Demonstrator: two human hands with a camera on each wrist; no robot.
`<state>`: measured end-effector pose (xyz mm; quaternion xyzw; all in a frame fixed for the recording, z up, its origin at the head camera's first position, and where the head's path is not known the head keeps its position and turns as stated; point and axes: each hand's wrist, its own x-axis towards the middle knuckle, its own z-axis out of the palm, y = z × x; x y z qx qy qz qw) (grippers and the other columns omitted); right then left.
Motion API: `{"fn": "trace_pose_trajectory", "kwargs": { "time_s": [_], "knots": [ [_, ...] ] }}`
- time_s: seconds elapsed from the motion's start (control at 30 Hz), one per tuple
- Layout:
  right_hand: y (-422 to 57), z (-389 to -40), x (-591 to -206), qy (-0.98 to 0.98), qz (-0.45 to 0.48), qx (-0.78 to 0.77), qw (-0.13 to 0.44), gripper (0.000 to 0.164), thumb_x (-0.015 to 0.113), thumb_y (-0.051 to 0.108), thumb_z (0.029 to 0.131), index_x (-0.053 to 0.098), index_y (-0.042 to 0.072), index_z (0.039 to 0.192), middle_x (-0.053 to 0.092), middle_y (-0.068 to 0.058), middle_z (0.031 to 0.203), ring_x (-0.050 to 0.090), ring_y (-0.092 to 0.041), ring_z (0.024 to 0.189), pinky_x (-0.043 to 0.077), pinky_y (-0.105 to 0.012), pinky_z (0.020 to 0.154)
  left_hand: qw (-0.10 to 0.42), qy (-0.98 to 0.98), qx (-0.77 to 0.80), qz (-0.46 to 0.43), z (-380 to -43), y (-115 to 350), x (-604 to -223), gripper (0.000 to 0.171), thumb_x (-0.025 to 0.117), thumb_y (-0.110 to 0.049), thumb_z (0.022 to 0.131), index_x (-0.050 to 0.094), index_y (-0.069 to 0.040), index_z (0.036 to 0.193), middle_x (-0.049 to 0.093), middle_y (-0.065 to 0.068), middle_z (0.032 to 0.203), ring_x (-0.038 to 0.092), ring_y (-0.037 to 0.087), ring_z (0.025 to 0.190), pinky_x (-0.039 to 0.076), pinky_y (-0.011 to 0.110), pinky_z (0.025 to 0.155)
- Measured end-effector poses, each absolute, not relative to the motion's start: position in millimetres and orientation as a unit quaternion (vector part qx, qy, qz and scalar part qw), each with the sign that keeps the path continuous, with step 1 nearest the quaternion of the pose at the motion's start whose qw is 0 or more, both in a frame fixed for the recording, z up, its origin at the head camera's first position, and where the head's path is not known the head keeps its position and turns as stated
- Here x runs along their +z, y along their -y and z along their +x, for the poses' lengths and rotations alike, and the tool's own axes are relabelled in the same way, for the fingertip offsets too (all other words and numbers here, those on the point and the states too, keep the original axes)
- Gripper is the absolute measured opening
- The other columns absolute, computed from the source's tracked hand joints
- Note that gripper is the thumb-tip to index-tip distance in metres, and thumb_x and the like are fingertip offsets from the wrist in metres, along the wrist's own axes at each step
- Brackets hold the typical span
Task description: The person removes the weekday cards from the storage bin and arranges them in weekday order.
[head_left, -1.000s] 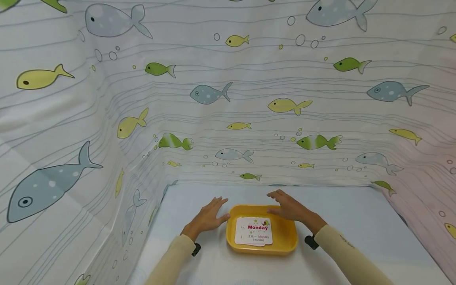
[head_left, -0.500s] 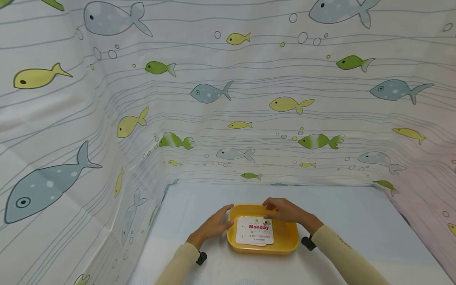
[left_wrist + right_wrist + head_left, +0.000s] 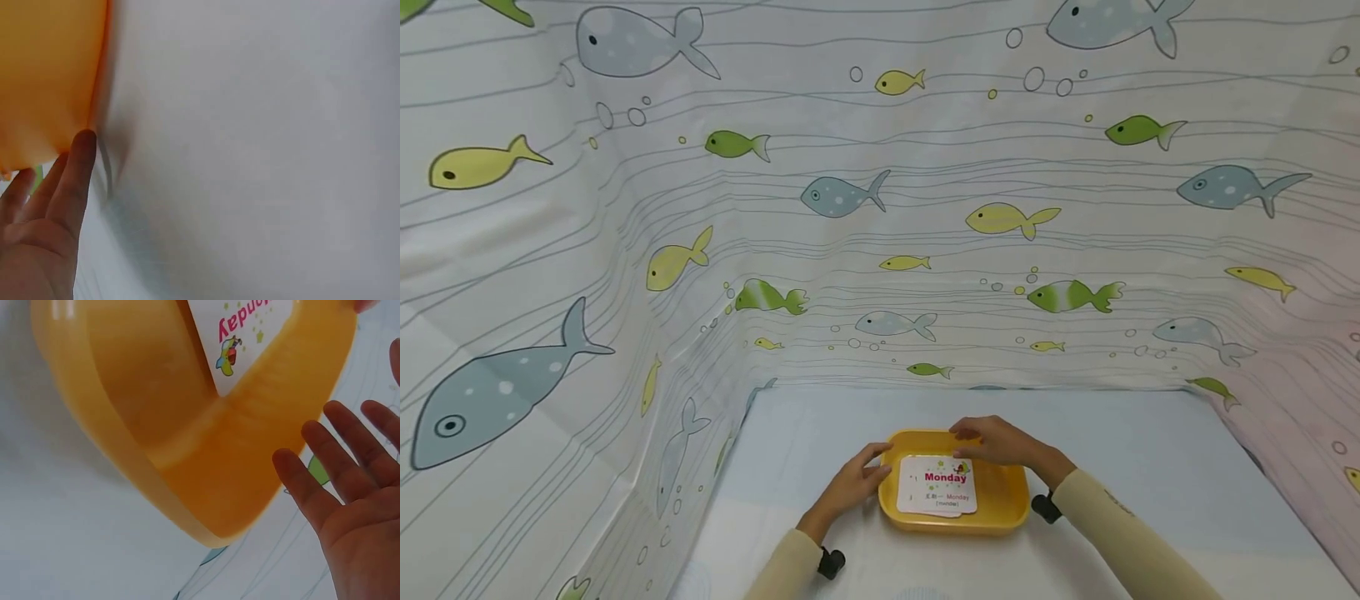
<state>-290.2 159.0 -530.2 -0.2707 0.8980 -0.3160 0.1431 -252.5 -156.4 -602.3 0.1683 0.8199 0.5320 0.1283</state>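
pale tabletop (image 3: 1120,433) — fingers (image 3: 76,178) at yellow tray (image 3: 955,528)

Walls (image 3: 940,179): white, creased at left edge, pinkish at right edge; fish (image 3: 512,387) printed throughout in yellow, green, blue-grey. Desk (image 3: 1157,454): pale blue-white, bottom centre of frame.

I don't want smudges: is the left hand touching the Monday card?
Apart: the head view shows a narrow strip of the yellow tray between the left hand and the Monday card.
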Motion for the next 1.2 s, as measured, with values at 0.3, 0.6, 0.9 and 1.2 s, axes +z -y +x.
{"fn": "trace_pose_trajectory", "kwargs": {
  "time_s": [0.3, 0.6, 0.9, 1.2],
  "knots": [
    [-157, -296, -533, -0.893, -0.265, -0.326, 0.160, 0.043, 0.070, 0.032, 0.094, 0.064, 0.008, 0.129, 0.068, -0.010, 0.129, 0.064, -0.030, 0.120, 0.052, -0.051, 0.101, 0.192, -0.746, 0.616, 0.163, -245, 160, -608, 0.065, 0.059, -0.017, 0.100, 0.029, -0.017, 0.158, 0.018, 0.018, 0.166, 0.035, 0.044, 0.145, 0.054, 0.038, 0.100],
    [-151, -303, -535, -0.888, -0.265, -0.333, 0.173, 0.040, 0.071, 0.029, 0.093, 0.066, 0.011, 0.129, 0.069, -0.010, 0.127, 0.065, -0.030, 0.119, 0.053, -0.051, 0.101, 0.191, -0.730, 0.635, 0.163, -245, 161, -614, 0.063, 0.055, -0.016, 0.102, 0.027, -0.020, 0.159, 0.018, 0.011, 0.167, 0.031, 0.040, 0.148, 0.047, 0.038, 0.110],
    [-147, -301, -542, -0.882, -0.267, -0.341, 0.186, 0.048, 0.073, 0.036, 0.090, 0.066, 0.007, 0.128, 0.068, -0.011, 0.128, 0.063, -0.034, 0.121, 0.050, -0.055, 0.103, 0.189, -0.727, 0.642, 0.154, -244, 159, -615, 0.063, 0.056, -0.016, 0.102, 0.029, -0.020, 0.158, 0.019, 0.012, 0.167, 0.034, 0.039, 0.148, 0.045, 0.041, 0.112],
    [-142, -305, -556, -0.886, -0.272, -0.329, 0.185, 0.045, 0.072, 0.034, 0.092, 0.066, 0.008, 0.129, 0.070, -0.007, 0.127, 0.066, -0.027, 0.117, 0.054, -0.046, 0.100, 0.186, -0.730, 0.641, 0.144, -244, 157, -617, 0.063, 0.058, -0.015, 0.101, 0.031, -0.020, 0.158, 0.021, 0.012, 0.166, 0.035, 0.039, 0.147, 0.046, 0.039, 0.110]
  ]
}}
